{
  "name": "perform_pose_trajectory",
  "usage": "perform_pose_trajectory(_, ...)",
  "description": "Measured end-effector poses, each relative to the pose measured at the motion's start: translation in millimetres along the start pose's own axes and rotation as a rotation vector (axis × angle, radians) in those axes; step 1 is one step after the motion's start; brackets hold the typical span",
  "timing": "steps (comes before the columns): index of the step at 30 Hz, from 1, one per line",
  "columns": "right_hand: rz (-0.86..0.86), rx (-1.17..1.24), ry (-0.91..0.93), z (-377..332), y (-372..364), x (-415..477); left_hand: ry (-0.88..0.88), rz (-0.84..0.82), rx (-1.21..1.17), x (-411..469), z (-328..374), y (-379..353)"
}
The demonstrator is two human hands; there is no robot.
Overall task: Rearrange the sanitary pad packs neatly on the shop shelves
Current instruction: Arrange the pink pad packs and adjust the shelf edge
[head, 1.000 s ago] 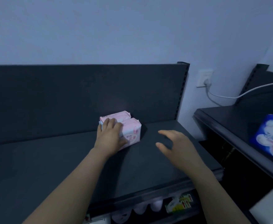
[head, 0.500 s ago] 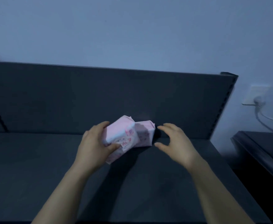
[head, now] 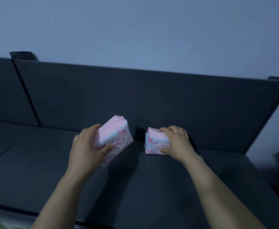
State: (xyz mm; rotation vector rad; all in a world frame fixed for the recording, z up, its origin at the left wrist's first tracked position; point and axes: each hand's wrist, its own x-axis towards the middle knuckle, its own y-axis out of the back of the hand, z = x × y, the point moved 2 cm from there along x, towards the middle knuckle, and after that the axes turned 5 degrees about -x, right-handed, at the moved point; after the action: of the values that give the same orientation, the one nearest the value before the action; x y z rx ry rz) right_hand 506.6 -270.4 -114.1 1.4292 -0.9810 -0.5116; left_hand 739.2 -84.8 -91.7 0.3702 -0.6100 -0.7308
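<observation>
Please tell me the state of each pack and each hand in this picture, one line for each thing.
left pack: tilted, held up at an angle, apart from the other pack.
right pack: sits on the shelf, close to its back.
left hand: grips the left pack, thumb on its front.
right hand: grips the right pack from its right side.

Bare left hand [head: 87,146], bare right hand [head: 176,142], both forearms [head: 61,192] bare too.

One head-worn camera looks forward and down from close above the dark shelf [head: 152,187]. It faces the shelf's back panel [head: 168,100] and the wall [head: 135,30] behind. The shelf's right end lies near the frame's right edge.
</observation>
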Motion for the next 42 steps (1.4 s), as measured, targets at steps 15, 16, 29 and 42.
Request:
perform_pose_trajectory(15, 0.085, 0.066, -0.45, 11, 81, -146, -0.191, -0.349, -0.262, -12, 37, -46)
perform_pose_trajectory(16, 0.093, 0.057, -0.499, 13, 89, -165, -0.206, -0.393, -0.292, -18, 45, -54)
perform_pose_trajectory(29, 0.247, -0.129, -1.021, -7, 174, -436, -0.546, -0.895, -0.555, -175, 176, -119)
perform_pose_trajectory(42, 0.389, -0.282, -1.536, -146, 242, -783, -0.882, -1.378, -0.787, -501, 288, -42)
